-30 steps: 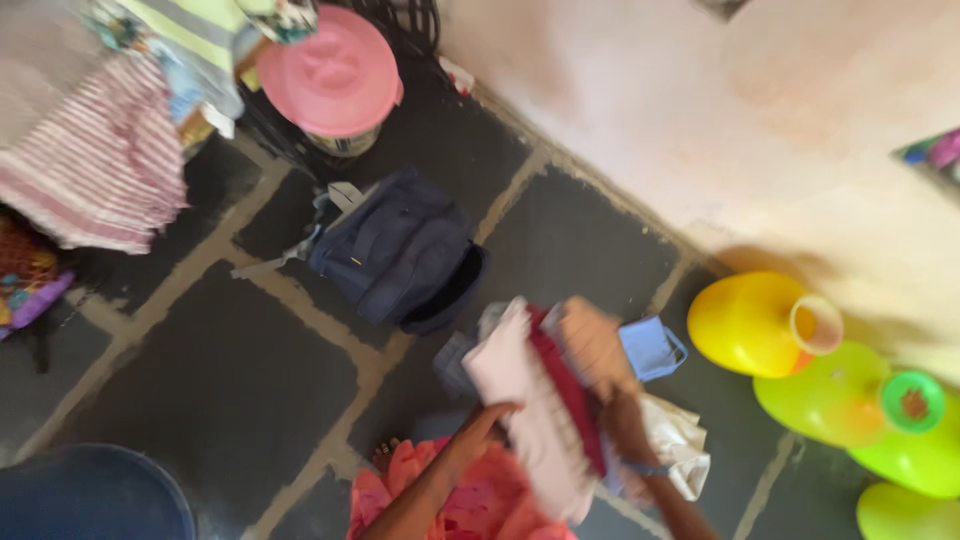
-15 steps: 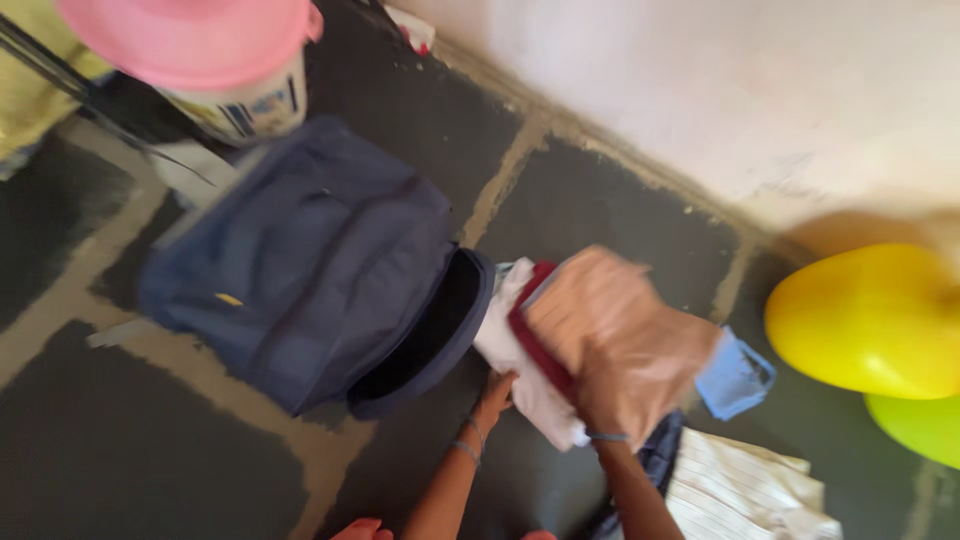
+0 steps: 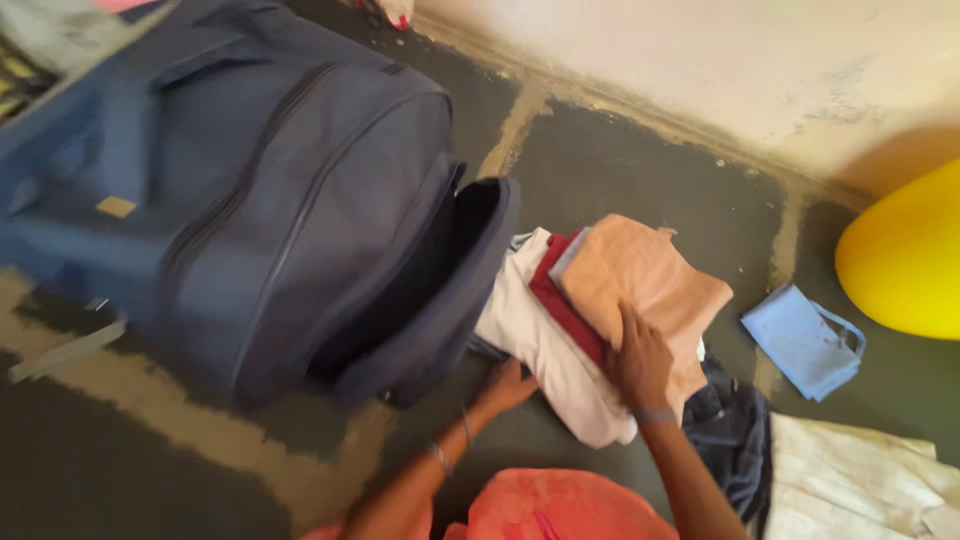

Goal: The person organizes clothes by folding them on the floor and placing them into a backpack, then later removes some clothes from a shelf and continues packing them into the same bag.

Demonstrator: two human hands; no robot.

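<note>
Roughly 3 folded garments [image 3: 620, 300] under both hands [image 3: 570, 375], 1 backpack [image 3: 250, 190] adj.

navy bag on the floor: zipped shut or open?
Open. The navy blue fabric bag lies on its side, its end flap hanging away and showing a dark gap toward the stack of folded clothes. Contents cannot be told.

Open bag mouth [image 3: 440, 290] just left of the folded pile [image 3: 600, 310], a narrow floor gap between. Bare floor [image 3: 640, 170] beyond the pile up to the wall. Right side crowded: blue pouch [image 3: 805, 340], yellow pot [image 3: 905, 265], dark cloth [image 3: 735, 440], striped cloth [image 3: 850, 490]. Bag [image 3: 230, 190] blocking the left.
</note>
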